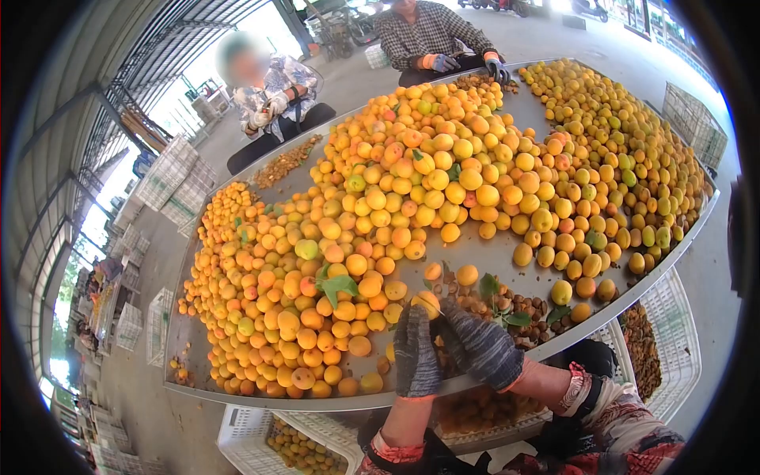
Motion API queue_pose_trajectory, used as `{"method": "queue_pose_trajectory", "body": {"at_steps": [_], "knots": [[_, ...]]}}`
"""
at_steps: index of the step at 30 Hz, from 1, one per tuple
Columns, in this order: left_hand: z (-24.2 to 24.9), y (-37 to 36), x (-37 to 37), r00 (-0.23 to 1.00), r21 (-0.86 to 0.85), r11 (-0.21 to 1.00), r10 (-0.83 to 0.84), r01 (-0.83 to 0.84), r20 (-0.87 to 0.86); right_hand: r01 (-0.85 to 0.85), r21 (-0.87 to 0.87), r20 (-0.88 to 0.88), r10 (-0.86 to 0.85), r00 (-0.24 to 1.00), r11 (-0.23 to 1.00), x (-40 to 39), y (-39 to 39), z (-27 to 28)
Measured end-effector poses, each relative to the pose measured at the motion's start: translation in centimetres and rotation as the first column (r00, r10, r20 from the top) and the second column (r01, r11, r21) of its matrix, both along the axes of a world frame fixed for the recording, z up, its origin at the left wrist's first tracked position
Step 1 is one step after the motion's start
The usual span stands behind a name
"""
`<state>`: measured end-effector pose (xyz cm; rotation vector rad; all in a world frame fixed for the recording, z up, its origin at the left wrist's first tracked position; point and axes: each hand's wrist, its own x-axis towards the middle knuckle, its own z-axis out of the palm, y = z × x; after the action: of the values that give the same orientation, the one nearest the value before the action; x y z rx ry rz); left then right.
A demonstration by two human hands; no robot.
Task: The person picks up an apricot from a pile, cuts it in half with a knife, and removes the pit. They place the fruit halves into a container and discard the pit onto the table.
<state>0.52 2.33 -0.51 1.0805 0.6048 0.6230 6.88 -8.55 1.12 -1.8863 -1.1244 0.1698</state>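
Over the near edge of the metal table, my left hand (416,356), in a grey knit glove, is closed on an orange apricot (427,304) at its fingertips. My right hand (481,342), gloved alike, comes in from the right with its fingers pressed together. Its fingertips meet the right side of that apricot; whether they pinch anything else is hidden. Just beyond the right hand lie brown apricot pits (540,315) with a few green leaves (519,319) among them. A loose apricot (467,275) rests behind the hands. To the left rises a big heap of apricots (317,277).
The metal table (475,255) has a raised rim. More apricots (625,166) cover its right side. Below the near edge stand white crates, one with yellow fruit (305,451), another with brown pieces (640,348). Two people in gloves sit at the far side. Stacked crates (170,176) stand left.
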Motion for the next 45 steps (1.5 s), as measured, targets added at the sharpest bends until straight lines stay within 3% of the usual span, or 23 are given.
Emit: {"method": "queue_pose_trajectory", "body": {"at_steps": [3, 6, 7, 8, 14, 19, 21, 22, 23, 24, 25, 27, 31, 33, 34, 35, 36, 37, 39, 40, 41, 42, 45], "knots": [[1.8, -0.3, -0.1, 1.000, -0.042, 0.999, -0.012, 0.013, 0.019, -0.074, -0.086, 0.037, 0.077, 0.996, 0.994, -0.1, 0.0, -0.1], [1.8, -0.3, -0.3, 0.996, 0.128, 0.991, -0.023, 0.034, -0.082, -0.197, 0.214, -0.006, 0.203, 0.979, 0.957, -0.2, 0.2, -2.1], [1.9, -0.5, -0.3, 0.999, 0.173, 0.985, -0.016, 0.025, -0.050, -0.107, 0.311, -0.414, 0.236, 0.879, 0.944, -0.6, 0.0, -0.1], [1.9, -0.8, -0.1, 1.000, 0.219, 0.976, -0.014, 0.017, -0.015, 0.018, 0.362, -0.737, 0.275, 0.618, 0.932, -0.7, -0.1, 1.2], [0.9, 0.0, 0.2, 0.998, 0.284, 0.959, 0.034, -0.020, -0.044, 0.021, 0.087, -0.932, 0.074, 0.356, 0.996, 0.6, -1.7, 3.1], [1.7, 1.4, -1.1, 0.992, -0.029, 0.993, -0.114, 0.113, -0.058, 0.030, 0.323, -0.786, 0.250, 0.566, 0.946, 2.6, -3.2, 4.2], [1.1, 1.1, -1.2, 0.944, 0.127, 0.955, -0.235, 0.269, -0.232, -0.100, 0.242, -0.271, 0.166, 0.948, 0.965, 3.1, -2.3, 3.8], [0.3, 1.2, -1.2, 0.942, 0.123, 0.953, -0.242, 0.276, -0.233, -0.156, 0.284, -0.459, 0.277, 0.844, 0.946, 3.0, -2.0, 3.1], [-0.7, 1.4, -1.1, 0.972, 0.637, 0.736, -0.146, 0.231, -0.184, -0.151, 0.281, -0.462, 0.272, 0.844, 0.948, 3.1, -2.0, 2.7], [-1.0, 1.4, -1.0, 0.993, 0.951, 0.289, -0.088, 0.106, -0.084, -0.195, 0.236, -0.353, 0.271, 0.896, 0.952, 3.3, -2.0, 2.4], [-1.0, 1.1, -1.1, 0.992, 0.950, 0.291, -0.088, 0.108, -0.086, -0.234, 0.186, -0.238, 0.275, 0.931, 0.954, 3.3, -1.9, 2.1], [-0.7, 0.3, -1.1, 0.967, 0.676, 0.692, -0.166, 0.252, -0.191, -0.240, 0.202, -0.239, 0.286, 0.928, 0.950, 3.5, -1.8, 1.4], [-2.8, -0.6, -1.2, 0.971, 0.420, 0.876, -0.205, 0.237, -0.122, -0.226, 0.276, -0.268, 0.301, 0.915, 0.934, 3.3, -1.7, 0.4], [-4.1, -0.3, -0.9, 0.978, -0.127, 0.971, -0.194, 0.203, 0.080, -0.166, 0.235, -0.139, 0.202, 0.970, 0.958, 2.8, -1.3, 0.1], [-4.2, -0.3, -1.1, 0.978, -0.127, 0.972, -0.190, 0.200, 0.081, -0.100, 0.206, 0.000, 0.102, 0.995, 0.974, 2.5, -1.1, 0.1], [-4.0, -0.4, -1.4, 0.986, 0.509, 0.845, -0.156, 0.165, -0.061, -0.102, 0.206, 0.000, 0.104, 0.995, 0.973, 2.2, -0.9, 0.2], [-3.7, -0.5, -1.6, 0.988, 0.925, 0.346, -0.041, 0.156, -0.151, -0.093, 0.201, 0.027, 0.089, 0.996, 0.975, 1.9, -0.8, 0.4], [-3.2, -0.8, -1.6, 0.988, 0.925, 0.346, -0.041, 0.156, -0.151, -0.083, 0.196, 0.054, 0.074, 0.996, 0.977, 1.8, -0.8, 0.5], [-2.3, -1.2, -1.1, 0.961, 0.642, 0.726, -0.098, 0.246, -0.258, -0.087, 0.200, 0.091, 0.070, 0.993, 0.976, 2.2, -0.6, 0.3], [-2.8, -1.2, -0.9, 0.961, 0.642, 0.726, -0.096, 0.245, -0.259, -0.097, 0.201, 0.119, 0.074, 0.990, 0.975, 2.2, -0.5, 0.2], [-3.6, -1.1, -0.4, 0.989, 0.151, 0.978, -0.146, 0.147, -0.020, -0.099, 0.201, 0.120, 0.076, 0.990, 0.975, 2.1, -0.4, 0.3], [-3.7, -1.1, -0.1, 0.977, -0.404, 0.905, -0.053, 0.135, 0.208, -0.101, 0.197, 0.111, 0.081, 0.991, 0.975, 2.1, -0.4, 0.6], [-2.6, -1.3, -0.3, 0.997, -0.107, 0.991, -0.076, 0.074, -0.018, -0.088, 0.178, 0.109, 0.070, 0.992, 0.980, 2.0, -0.4, 0.5]]}}
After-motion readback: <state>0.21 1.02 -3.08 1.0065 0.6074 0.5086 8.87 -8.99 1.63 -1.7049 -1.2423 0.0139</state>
